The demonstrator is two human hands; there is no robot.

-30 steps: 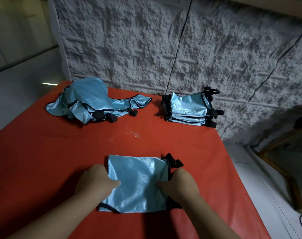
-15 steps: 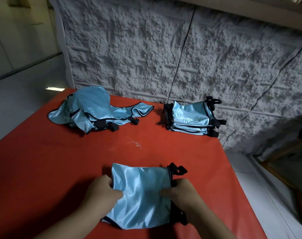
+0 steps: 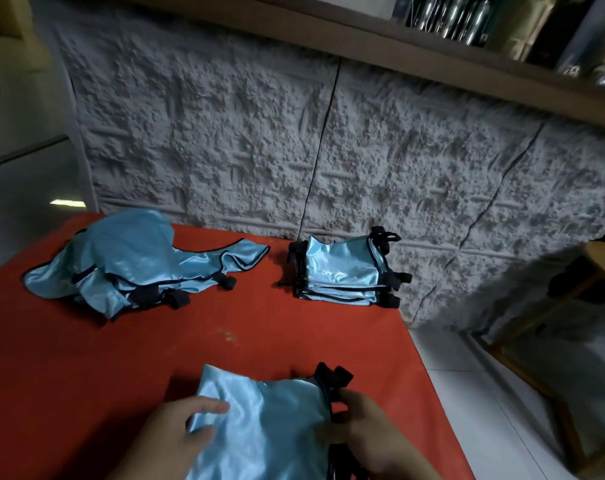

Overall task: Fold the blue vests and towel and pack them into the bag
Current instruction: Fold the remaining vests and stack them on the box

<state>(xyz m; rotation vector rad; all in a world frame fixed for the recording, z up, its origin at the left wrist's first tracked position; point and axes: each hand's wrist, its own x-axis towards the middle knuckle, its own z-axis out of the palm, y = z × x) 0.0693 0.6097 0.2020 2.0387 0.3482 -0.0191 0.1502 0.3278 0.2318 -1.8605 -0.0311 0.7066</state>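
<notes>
Head camera: since the earlier frames the folded vest (image 3: 259, 424) has risen off the red table (image 3: 86, 368) at its near edge and crumpled a little, where a second ago it lay flat and square under both hands. The left hand (image 3: 176, 434) now has its thumb on top of the cloth and its fingers curled round the left edge, gripping it. The right hand (image 3: 367, 427) has closed round the right edge, beside the black straps (image 3: 332, 375), with its fingers curled onto the fabric. The view has also tipped upward, so a shelf (image 3: 467, 60) with shiny metal things now shows above the rough grey wall (image 3: 225, 133).

Counted: one vest in the hands; one stack of folded vests (image 3: 342, 271) at the far right of the table, several layers deep, the exact number too hard to tell; one loose heap of unfolded vests (image 3: 131, 258) at the far left, well apart from the stack.
</notes>
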